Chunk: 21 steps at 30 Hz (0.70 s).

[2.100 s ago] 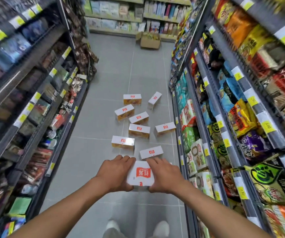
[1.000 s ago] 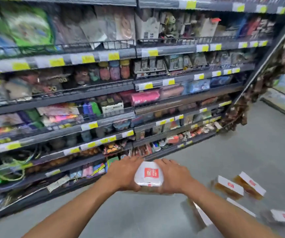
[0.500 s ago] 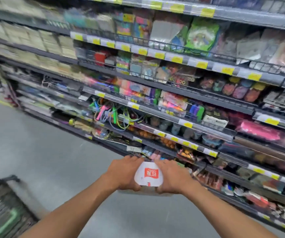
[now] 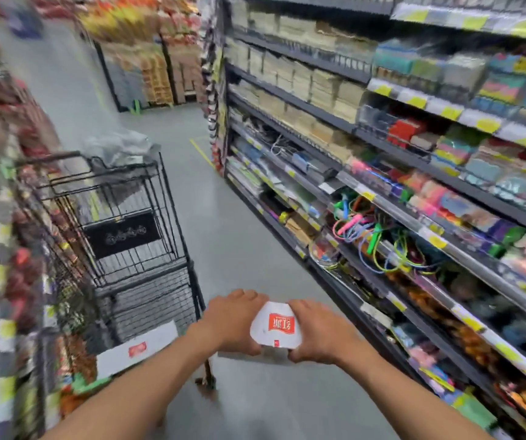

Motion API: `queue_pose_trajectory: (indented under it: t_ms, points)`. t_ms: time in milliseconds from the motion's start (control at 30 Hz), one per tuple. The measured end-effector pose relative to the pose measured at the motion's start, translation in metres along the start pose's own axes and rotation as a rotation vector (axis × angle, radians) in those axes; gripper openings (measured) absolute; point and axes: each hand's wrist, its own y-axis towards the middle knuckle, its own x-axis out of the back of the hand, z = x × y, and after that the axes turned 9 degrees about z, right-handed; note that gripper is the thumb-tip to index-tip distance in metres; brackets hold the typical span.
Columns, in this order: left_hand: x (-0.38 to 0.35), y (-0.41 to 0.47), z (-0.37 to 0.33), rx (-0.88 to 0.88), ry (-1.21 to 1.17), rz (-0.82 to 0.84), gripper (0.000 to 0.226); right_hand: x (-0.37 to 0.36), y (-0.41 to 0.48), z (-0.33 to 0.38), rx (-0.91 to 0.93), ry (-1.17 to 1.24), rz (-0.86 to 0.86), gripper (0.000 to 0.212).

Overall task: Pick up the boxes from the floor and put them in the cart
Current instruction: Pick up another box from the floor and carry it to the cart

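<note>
Box (image 4: 276,328) was found clamped between left hand (image 4: 233,322) and right hand (image 4: 322,335), fingers curled round both ends, just right of cart (image 4: 160,192). Second box (image 4: 138,349) appeared lodged low in cart. Level carry over rim and gentle lowering alongside were advised.

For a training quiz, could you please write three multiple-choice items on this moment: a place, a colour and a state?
1. Where is the cart relative to the held box? A. left of it B. right of it C. behind the person
2. What colour is the box's label? A. blue B. red C. green
3. What holds the box? A. the floor B. one hand alone C. both hands
Answers: 1 A, the cart stands at the view's left; 2 B, a red patch on its white top; 3 C, the left hand and right hand grip its ends.
</note>
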Motion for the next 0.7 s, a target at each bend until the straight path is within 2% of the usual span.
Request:
queue_pose_trajectory:
  t_ms: [233, 333, 467, 700]
  points:
    - [-0.009, -0.036, 0.096, 0.197, -0.156, -0.025, 0.085, 0.019, 0.084, 0.083, 0.196, -0.131, 0.058, 0.088]
    - [-0.006, -0.044, 0.120, 0.259, -0.201, -0.031, 0.097, 0.026, 0.115, 0.106, 0.275, -0.186, 0.082, 0.095]
    - [-0.008, -0.043, 0.154, 0.393, -0.269, -0.008, 0.092, 0.035, 0.165, 0.134, 0.393, -0.252, 0.109, 0.092]
    - [-0.021, -0.047, 0.196, 0.585, -0.307, -0.025, 0.099, 0.048, 0.236, 0.182, 0.602, -0.383, 0.185, 0.098]
